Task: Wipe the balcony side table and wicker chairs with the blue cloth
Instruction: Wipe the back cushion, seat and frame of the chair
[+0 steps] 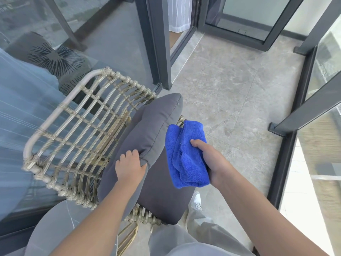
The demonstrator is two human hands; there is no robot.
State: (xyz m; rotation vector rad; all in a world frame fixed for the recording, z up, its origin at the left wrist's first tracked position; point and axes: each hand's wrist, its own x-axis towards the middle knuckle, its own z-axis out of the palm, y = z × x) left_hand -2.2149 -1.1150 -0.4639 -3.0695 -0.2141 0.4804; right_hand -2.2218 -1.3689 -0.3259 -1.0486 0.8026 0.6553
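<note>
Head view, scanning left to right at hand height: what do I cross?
Woven wicker chair back → left hand gripping the grey seat cushion → folded blue microfibre cloth → right hand holding it → grey stone-tile floor.

Cloth (186, 154): bright blue microfiber, folded into a thick wad, long axis running away from the person, gripped in right hand (215, 161), thumb on top, fingers underneath, hanging over the seat's front edge. Chair (73, 130): pale wicker, open lattice back, curved rim, left of both hands. Grey cushion (158, 130) lifted off the seat, tilted on edge, left fingers (129, 156) curled over its near corner. Table (60, 226): round, grey marble-look top, below the left forearm, just beside the chair.
</note>
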